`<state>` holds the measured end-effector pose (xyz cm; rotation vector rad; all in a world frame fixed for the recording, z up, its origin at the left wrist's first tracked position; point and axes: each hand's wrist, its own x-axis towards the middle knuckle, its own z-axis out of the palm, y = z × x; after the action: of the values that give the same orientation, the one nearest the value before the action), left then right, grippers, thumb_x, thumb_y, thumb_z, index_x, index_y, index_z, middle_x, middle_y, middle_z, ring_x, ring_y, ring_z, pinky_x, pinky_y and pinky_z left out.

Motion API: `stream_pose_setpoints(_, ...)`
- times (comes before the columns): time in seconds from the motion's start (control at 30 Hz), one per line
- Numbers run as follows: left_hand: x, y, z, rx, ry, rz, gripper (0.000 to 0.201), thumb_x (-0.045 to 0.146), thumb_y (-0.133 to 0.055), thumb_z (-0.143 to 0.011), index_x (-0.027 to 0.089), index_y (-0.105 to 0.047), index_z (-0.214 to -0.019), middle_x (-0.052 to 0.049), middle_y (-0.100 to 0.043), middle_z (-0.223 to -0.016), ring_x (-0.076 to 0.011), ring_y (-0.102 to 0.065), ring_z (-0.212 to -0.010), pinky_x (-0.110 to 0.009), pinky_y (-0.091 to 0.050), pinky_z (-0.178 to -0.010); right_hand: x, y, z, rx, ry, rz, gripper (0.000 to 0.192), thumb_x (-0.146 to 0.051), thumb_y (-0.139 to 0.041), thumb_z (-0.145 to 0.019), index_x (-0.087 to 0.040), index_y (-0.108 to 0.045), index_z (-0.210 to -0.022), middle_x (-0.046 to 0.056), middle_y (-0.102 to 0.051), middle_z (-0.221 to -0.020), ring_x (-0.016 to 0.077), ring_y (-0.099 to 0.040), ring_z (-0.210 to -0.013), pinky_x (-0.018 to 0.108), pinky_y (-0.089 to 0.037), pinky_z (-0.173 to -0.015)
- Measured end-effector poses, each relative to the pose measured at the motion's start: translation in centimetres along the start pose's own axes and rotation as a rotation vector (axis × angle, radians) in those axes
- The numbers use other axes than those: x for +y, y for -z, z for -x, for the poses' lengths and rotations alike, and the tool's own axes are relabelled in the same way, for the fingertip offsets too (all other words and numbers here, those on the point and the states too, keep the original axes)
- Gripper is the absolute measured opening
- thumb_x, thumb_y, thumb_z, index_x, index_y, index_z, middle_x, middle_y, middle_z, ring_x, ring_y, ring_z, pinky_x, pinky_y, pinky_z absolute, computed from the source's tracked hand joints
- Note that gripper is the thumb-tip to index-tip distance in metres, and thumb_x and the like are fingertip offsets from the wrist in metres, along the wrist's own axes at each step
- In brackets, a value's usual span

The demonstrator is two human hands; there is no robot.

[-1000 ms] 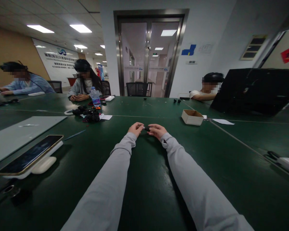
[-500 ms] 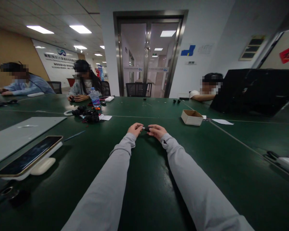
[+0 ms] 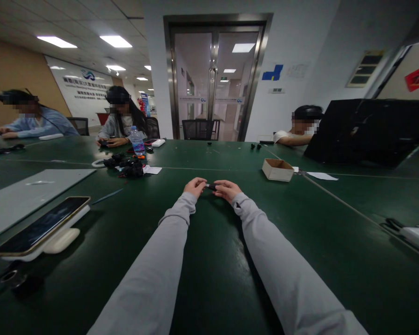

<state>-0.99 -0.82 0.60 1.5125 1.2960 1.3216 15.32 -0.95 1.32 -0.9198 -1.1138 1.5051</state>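
Your left hand [image 3: 194, 187] and right hand [image 3: 227, 190] meet far out on the green tabletop [image 3: 209, 260], arms stretched forward; between them you hold a small dark part [image 3: 212, 186], the fingertips of both hands pinched on its two ends, so each grip is closed on it; the part sits just above the tabletop, at the middle, and it is too small to tell what it is. A cardboard box [image 3: 278, 169] stands open to the right and further back, well apart from your hands; a phone [image 3: 40, 226] lies tilted on a white stand at the near left; a pile of black parts [image 3: 126, 166] and a bottle [image 3: 137, 141] stand at the far left, near another person.
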Motion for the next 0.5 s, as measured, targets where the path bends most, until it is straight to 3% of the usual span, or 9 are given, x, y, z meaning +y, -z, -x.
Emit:
stream_pose_setpoints(0.2,0.04,0.20,-0.02,0.002,0.012,-0.033,0.021,0.029,-0.051,-0.073,0.017,-0.062,-0.087,-0.002,-0.059,-0.071,-0.0062,-0.049,-0.048,-0.017,-0.039,-0.044,-0.03,-0.03,0.02,-0.004,-0.001,-0.008,0.019,-0.002,-0.065,-0.065,-0.013,-0.061,-0.079,0.002,-0.063,-0.062,0.0134,-0.064,-0.057,0.018,-0.054,-0.051)
stream_pose_setpoints(0.33,0.00,0.19,0.01,-0.015,0.020,-0.042,0.030,0.040,-0.047,-0.076,0.016,-0.061,-0.084,0.001,-0.054,-0.054,-0.0064,-0.045,-0.042,-0.017,-0.037,-0.042,-0.03,-0.02,0.02,-0.010,-0.003,-0.013,0.018,-0.001,-0.065,-0.065,-0.013,-0.061,-0.078,0.002,-0.064,-0.063,0.0136,-0.064,-0.057,0.018,-0.054,-0.051)
stream_pose_setpoints(0.5,0.33,0.12,0.25,-0.009,0.020,0.004,0.021,0.032,-0.052,-0.074,0.015,-0.060,-0.084,0.003,-0.050,-0.048,-0.0056,-0.043,-0.041,-0.017,-0.036,-0.042,0.10,0.11,-0.13,-0.020,-0.003,-0.013,0.019,-0.001,-0.066,-0.064,-0.014,-0.062,-0.077,0.002,-0.063,-0.062,0.0136,-0.064,-0.057,0.019,-0.055,-0.051)
